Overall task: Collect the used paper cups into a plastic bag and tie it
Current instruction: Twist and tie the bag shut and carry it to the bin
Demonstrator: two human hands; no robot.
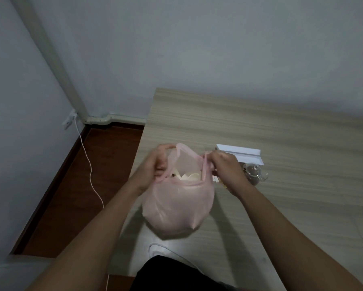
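A pink translucent plastic bag [176,204] hangs just above the left part of the wooden table [281,127], full and rounded at the bottom. Through its open mouth I see pale paper cups [189,177] lying inside. My left hand [157,162] grips the bag's left handle. My right hand [222,166] grips the right handle. The two hands hold the handles apart, so the mouth stays open.
A white box [241,155] lies on the table behind my right hand. A small glass teapot [255,172] stands beside it, partly hidden by my wrist. A white cable [88,162] runs from a wall socket over the dark floor at left.
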